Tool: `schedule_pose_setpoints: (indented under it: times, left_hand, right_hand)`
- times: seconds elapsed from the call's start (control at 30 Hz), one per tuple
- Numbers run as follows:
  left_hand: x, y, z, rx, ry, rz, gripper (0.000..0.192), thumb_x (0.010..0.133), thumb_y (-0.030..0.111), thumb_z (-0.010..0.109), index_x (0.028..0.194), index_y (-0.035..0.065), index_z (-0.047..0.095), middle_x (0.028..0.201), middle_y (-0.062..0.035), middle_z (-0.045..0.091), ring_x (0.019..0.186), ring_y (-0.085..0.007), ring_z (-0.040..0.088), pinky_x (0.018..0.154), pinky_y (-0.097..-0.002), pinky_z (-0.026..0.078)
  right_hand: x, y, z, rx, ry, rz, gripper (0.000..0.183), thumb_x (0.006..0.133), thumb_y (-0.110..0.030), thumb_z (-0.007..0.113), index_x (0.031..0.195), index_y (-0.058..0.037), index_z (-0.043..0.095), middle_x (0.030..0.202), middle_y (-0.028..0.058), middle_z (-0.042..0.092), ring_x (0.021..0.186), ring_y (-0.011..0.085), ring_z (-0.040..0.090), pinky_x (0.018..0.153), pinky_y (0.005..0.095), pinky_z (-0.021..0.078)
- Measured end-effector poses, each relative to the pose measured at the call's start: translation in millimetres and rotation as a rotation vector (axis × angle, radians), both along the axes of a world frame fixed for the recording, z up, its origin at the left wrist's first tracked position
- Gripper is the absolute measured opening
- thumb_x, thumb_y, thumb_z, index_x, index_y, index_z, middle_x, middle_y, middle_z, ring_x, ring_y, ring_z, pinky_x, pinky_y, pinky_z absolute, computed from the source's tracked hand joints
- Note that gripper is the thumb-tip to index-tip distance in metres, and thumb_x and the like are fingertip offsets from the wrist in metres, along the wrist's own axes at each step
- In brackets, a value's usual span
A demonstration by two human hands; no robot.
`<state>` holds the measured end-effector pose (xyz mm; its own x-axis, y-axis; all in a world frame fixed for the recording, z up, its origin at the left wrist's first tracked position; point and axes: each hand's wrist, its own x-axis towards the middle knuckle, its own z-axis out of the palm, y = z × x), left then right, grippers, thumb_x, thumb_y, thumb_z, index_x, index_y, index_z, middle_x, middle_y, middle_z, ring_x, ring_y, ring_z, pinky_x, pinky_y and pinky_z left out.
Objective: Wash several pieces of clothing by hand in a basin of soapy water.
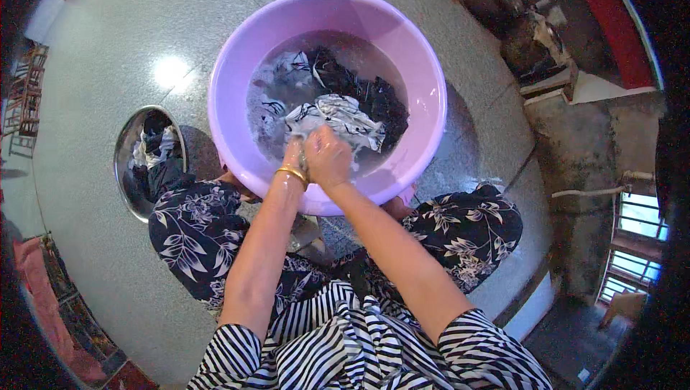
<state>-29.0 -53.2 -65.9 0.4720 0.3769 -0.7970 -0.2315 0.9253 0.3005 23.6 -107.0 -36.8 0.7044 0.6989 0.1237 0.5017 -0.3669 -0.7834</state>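
Observation:
Between my knees stands a round purple plastic tub [233, 104] holding cloudy, greyish water. Both hands are together over its near side, gripping a wet white cloth with black line patterns [345, 115]. My left hand [295, 153], with a gold-coloured bangle at the wrist, presses against my right hand [328, 155], whose fingers are curled over the fabric. Part of the cloth is hidden under the hands. Dark wet clothing [380, 102] lies in the water on the far and right sides. More white patterned fabric [291, 64] floats at the back left.
On the left, a steel basin [123, 174] holds black and white clothes [156, 147]. Wooden chairs [27, 93] stand at the far left. The speckled floor [97, 83] looks wet right of the tub. Dim, cluttered objects [517, 18] line the back right, and barred windows [639, 215] show at right.

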Motion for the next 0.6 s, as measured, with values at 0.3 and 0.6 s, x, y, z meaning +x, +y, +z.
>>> schedule_pose_setpoints:
  times: [0.3,0.6]
  left_hand:
    - [22,-11,-39,0.378,0.039,-0.395,0.035,0.08,0.028,0.054,0.106,0.0059,0.05,0.103,-0.0064,0.055,0.09,-0.0205,0.054,0.079,-0.0366,0.042]
    - [-15,16,-66,0.178,0.5,-0.052,0.024,0.066,0.017,0.057,0.089,0.0098,0.054,0.087,-0.006,0.047,0.084,-0.0188,0.042,0.069,-0.0424,0.035]
  right_hand:
    - [78,-40,-128,-0.435,0.046,-0.082,0.023,0.077,-0.026,0.048,0.083,-0.0057,0.057,0.074,0.0204,0.058,0.072,0.0369,0.057,0.063,0.0476,0.0435]
    - [70,-39,-179,-0.813,0.175,-0.126,0.032,0.072,-0.023,0.053,0.093,0.0011,0.058,0.101,0.0202,0.055,0.092,0.0352,0.055,0.078,0.043,0.0448]
